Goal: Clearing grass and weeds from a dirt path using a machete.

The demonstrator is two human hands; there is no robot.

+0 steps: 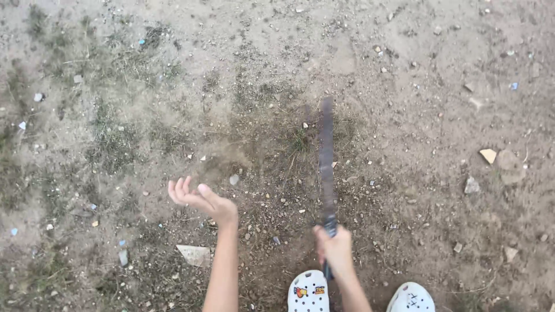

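Right hand fingers clamped on long blade handle; left hand fingers loosely apart, empty.

The long blade I grip in my right hand is a dark, flat, narrow strip, rusty-looking and blurred along its length. It points away from me toward the far ground, nearly straight, its squared tip above a tuft of dry grass. Its dark handle sits inside my closed fist, near my feet.
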